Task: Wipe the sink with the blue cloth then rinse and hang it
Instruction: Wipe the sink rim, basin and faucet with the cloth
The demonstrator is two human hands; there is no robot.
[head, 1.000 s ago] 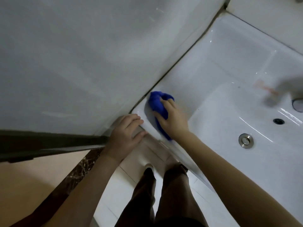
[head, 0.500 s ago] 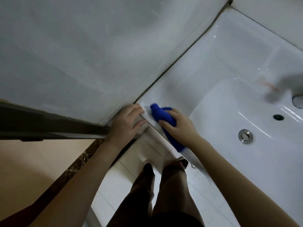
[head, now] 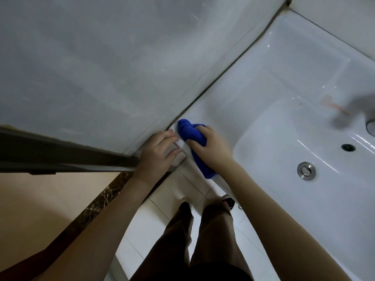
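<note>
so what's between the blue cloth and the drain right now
In the head view, only the right hand gripping the blue cloth, then bare white sink basin down to the drain.

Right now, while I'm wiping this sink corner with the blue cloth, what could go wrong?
1. The blue cloth in your right hand trails over the front edge of the sink, so it may drip on the floor tiles by your shoes.
2. Your left hand rests on the glossy corner and might slip if it gets wet.
3. The reddish smear near the back is far from the cloth and could get missed.
</note>
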